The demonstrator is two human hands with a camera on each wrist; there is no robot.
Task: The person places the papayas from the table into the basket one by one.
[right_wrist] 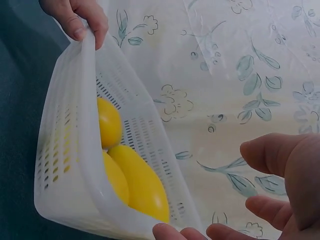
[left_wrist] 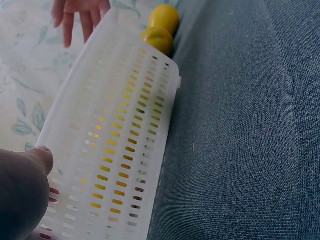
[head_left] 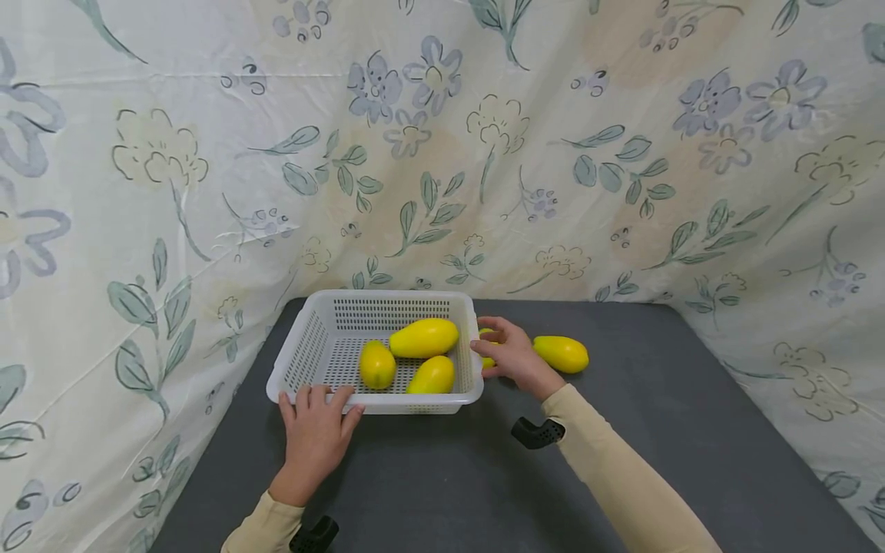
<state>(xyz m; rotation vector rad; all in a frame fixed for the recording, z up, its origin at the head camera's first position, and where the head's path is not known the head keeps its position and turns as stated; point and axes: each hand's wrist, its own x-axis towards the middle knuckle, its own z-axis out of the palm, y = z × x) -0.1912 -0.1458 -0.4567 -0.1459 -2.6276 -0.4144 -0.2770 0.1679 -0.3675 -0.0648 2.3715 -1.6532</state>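
A white slotted plastic basket (head_left: pixel 408 405) holds three smooth yellow papaya-like fruits: one large (head_left: pixel 425 339) at the back, one at the front right (head_left: pixel 432 376), one left of these (head_left: pixel 377 365). My left hand (head_left: pixel 314 438) grips the basket's front rim near its left corner. In the right wrist view, that hand (right_wrist: pixel 82 17) has its thumb on one side of the rim and its fingers over the other. Just beside the basket's right wall is my right hand (head_left: pixel 515 353), fingers spread and extended, holding nothing visible. Behind its fingers a yellow fruit (head_left: pixel 487 362) is partly hidden.
Another yellow fruit (head_left: pixel 561 354) lies to the right of my right hand on the dark grey tabletop (head_left: pixel 442 476). A floral cloth (head_left: pixel 442 192) hangs behind the table and along both sides. Black wrist devices (head_left: pixel 538 433) sit on both sleeves.
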